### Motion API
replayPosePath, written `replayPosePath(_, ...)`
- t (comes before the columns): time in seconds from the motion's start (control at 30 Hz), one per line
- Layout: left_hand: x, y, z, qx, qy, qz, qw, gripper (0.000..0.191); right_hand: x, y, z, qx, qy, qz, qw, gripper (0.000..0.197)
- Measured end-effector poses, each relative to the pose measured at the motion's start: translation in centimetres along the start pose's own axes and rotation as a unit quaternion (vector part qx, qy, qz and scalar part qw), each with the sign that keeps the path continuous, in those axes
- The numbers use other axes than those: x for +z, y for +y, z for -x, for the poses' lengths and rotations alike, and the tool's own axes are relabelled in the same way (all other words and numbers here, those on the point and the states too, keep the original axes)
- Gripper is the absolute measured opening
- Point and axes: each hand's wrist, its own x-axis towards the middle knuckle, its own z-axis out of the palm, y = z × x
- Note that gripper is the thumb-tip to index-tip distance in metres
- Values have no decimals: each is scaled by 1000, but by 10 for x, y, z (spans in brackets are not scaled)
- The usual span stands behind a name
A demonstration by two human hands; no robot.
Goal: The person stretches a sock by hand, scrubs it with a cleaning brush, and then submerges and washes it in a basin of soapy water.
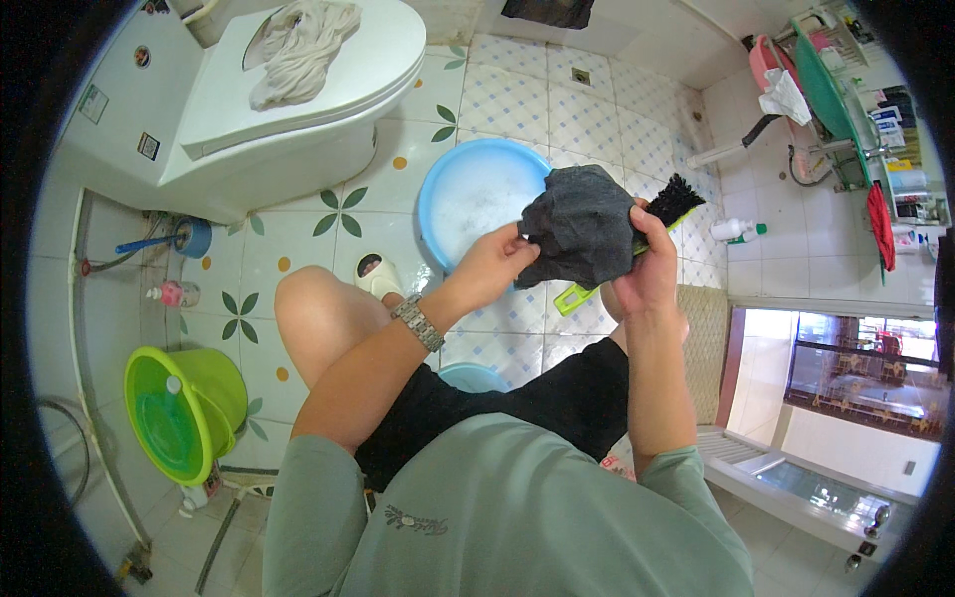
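Observation:
A wet-looking dark grey cloth (578, 224) hangs between my two hands, above the right edge of a light blue basin (429, 231) of sudsy water. My left hand (492, 265) pinches the cloth's left edge between thumb and fingers. At the other side, my right hand (650, 265) grips its right edge with the thumb on top. Behind the cloth runs a lime-green scrubbing brush (574, 299); its black bristles (675, 198) stick out beyond my right thumb. The brush's middle is hidden, and whether my right hand also holds it is unclear.
A white toilet (388, 45) with a pale crumpled cloth (306, 56) on its lid stands upper left. To the left are a green bucket (227, 395) and a pink bottle (179, 293). A white bottle (731, 230) lies right. Another light blue basin (474, 377) sits between my legs.

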Motion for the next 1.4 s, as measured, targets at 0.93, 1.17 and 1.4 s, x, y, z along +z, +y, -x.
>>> replayPosePath(0.93, 0, 19, 3, -88, -69, 367, 924, 38, 29, 4, -2, -9, -14, 44, 999, 20)
replayPosePath(1.17, -16, 37, 7, -45, -73, 409, 909, 47, 18, 0, -5, -20, 38, 135, 990, 20)
replayPosePath(1.4, -6, 30, 3, 18, -40, 292, 955, 37, -10, 36, -22, -144, 65, 395, 905, 34)
